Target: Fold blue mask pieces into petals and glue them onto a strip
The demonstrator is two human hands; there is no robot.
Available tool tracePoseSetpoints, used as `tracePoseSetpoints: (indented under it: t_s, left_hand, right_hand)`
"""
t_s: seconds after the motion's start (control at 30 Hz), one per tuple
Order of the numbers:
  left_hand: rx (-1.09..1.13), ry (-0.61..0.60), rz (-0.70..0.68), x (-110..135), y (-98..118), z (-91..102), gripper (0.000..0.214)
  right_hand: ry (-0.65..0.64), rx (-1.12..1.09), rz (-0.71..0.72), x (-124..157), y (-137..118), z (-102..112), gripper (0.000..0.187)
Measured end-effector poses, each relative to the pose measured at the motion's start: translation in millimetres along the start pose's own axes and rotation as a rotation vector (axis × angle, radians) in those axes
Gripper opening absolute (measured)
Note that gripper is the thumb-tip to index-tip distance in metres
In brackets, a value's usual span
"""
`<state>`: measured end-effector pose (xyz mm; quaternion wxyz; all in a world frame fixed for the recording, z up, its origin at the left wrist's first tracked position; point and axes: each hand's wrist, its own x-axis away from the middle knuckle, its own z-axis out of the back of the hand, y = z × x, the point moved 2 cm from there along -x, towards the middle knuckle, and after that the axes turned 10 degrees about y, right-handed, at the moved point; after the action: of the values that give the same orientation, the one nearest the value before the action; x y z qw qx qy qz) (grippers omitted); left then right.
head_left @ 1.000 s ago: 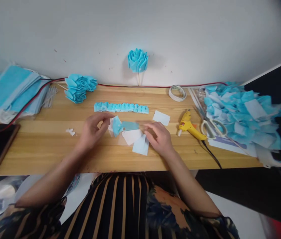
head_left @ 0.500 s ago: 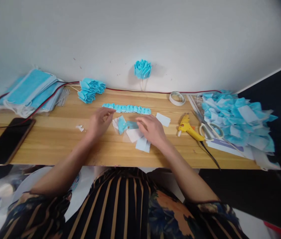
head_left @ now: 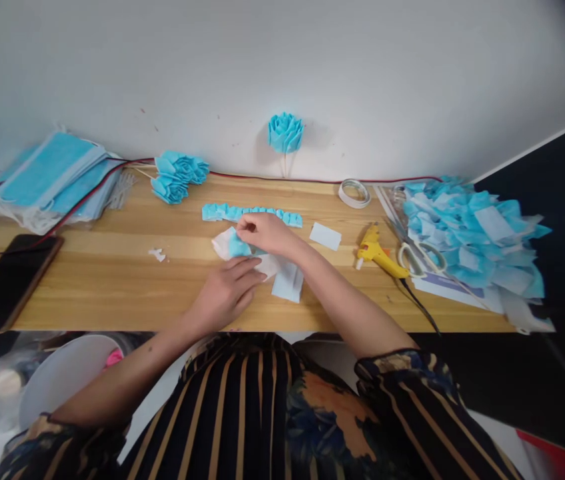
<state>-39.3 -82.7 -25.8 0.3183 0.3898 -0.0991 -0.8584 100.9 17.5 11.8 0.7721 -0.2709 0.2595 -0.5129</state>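
Observation:
My right hand (head_left: pixel 266 233) reaches left across the wooden table (head_left: pixel 112 267) and pinches a folded blue-and-white mask piece (head_left: pixel 228 244). My left hand (head_left: pixel 227 291) lies just in front of it, fingers stretched out, tips touching the white cut pieces (head_left: pixel 287 281). A strip of pleated blue petals (head_left: pixel 251 214) lies right behind my right hand.
Blue fabric roses (head_left: pixel 176 176) and one on a stick (head_left: pixel 285 132) sit by the wall. A stack of masks (head_left: pixel 47 180) and a phone (head_left: pixel 7 280) are at left. A glue gun (head_left: pixel 377 252), scissors (head_left: pixel 420 259), tape roll (head_left: pixel 354 193) and heap of cut pieces (head_left: pixel 477 233) are at right.
My right hand has crossed leftward and taken the folded piece. My left hand let go of it and dropped back toward the table's front edge.

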Motion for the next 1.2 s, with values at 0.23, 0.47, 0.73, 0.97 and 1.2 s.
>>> tracePoseSetpoints:
  t_s: [0.23, 0.47, 0.73, 0.97, 1.2]
  left_hand:
    - [-0.006, -0.097, 0.007, 1.9, -3.4, -10.3, 0.03]
    - [0.262, 0.135, 0.295, -13.0, -6.1, 24.1, 0.016]
    - [0.953, 0.186, 0.805, -69.7, -21.8, 14.5, 0.05]
    - [1.088, 0.055, 0.97, -89.8, -24.9, -7.6, 0.035]
    - [0.93, 0.072, 0.897, -99.6, -21.5, -16.0, 0.021]
  right_hand:
    - [0.157, -0.546, -0.073, 12.4, -0.4, 39.6, 0.012]
    - [0.273, -0.706, -0.235, 34.1, 13.9, 69.4, 0.015]
    - [0.349, -0.667, -0.22, 48.0, 20.5, 65.0, 0.016]
    - [0.416, -0.646, -0.173, 58.4, 30.8, 75.3, 0.018]
    - [0.577, -0.576, -0.114, 48.5, 43.5, 62.8, 0.014]
